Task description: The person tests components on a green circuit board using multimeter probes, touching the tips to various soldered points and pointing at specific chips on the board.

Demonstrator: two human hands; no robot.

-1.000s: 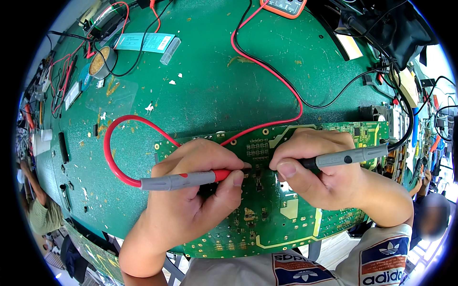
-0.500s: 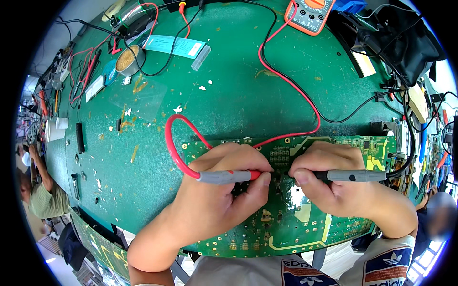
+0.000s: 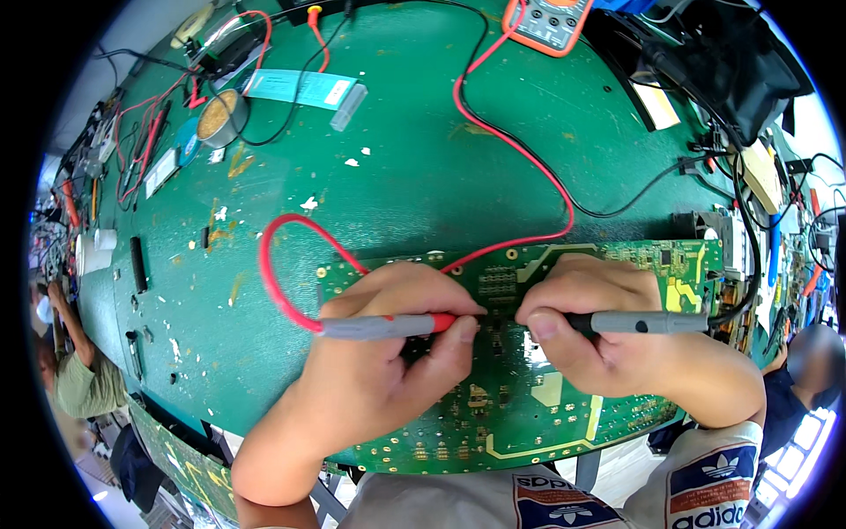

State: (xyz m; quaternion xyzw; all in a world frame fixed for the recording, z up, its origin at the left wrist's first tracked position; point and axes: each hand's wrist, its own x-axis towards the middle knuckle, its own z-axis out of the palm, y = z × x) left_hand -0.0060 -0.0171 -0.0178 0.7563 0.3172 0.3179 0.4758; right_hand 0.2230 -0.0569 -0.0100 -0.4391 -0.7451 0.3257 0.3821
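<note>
My left hand (image 3: 397, 339) pinches a red-and-grey test probe (image 3: 374, 327) whose red lead loops up and away from its rear end. Opposite it, my right hand (image 3: 599, 317) grips a black-and-grey test probe (image 3: 648, 323) with a black lead. Both probes lie nearly level, noses turned toward each other over the middle of a green circuit board (image 3: 449, 428). The fingers hide the metal tips, so I cannot tell whether they touch the board. An orange multimeter (image 3: 546, 22) lies at the far edge, a red lead running from it to the board.
On the green mat (image 3: 388, 185) are a round tin (image 3: 220, 119), a light-blue packet (image 3: 295, 86) and a black tube (image 3: 138, 264). A black bag (image 3: 749, 79) and tangled cables fill the far right. Another circuit board (image 3: 181, 458) leans at the lower left. Other people sit at both sides.
The whole view has shifted slightly, so the mat and board appear further left. My hands keep their grips on both probes over about the same part of the board.
</note>
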